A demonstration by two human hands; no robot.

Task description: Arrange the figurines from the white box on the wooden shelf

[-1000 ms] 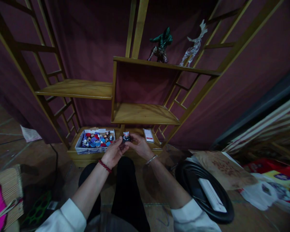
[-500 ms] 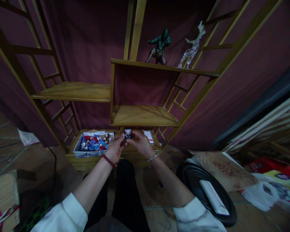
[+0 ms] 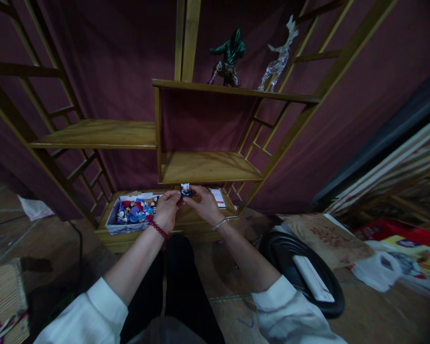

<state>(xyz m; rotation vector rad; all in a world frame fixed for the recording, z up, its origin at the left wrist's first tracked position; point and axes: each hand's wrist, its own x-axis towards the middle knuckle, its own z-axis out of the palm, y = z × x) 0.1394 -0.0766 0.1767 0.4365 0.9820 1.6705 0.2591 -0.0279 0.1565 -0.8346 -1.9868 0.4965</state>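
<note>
Between my two hands is a small figurine (image 3: 185, 189) with a white head and a dark lower part, held upright above the low bottom shelf. The fingertips of my left hand (image 3: 167, 208) pinch it from the left. My right hand (image 3: 205, 204) grips it from the other side, thumb and fingers closed at its base. Just left of my left hand, a box (image 3: 116, 228) full of small colourful figures stands on the bottom shelf. A phone with a lit white screen (image 3: 218, 198) lies to the right of my right hand.
Wooden shelves (image 3: 209, 167) rise in front of me, with another board (image 3: 96, 135) at left. A green-hooded figure (image 3: 230, 59) and a clear deer statue (image 3: 277, 59) stand on the upper board. A round black object (image 3: 283, 258) and plastic bags (image 3: 378, 267) lie on the floor at right.
The view has shifted slightly, so the shelves sit a little further left and higher. Both hands keep hold of the figurine, with only small finger movements.
</note>
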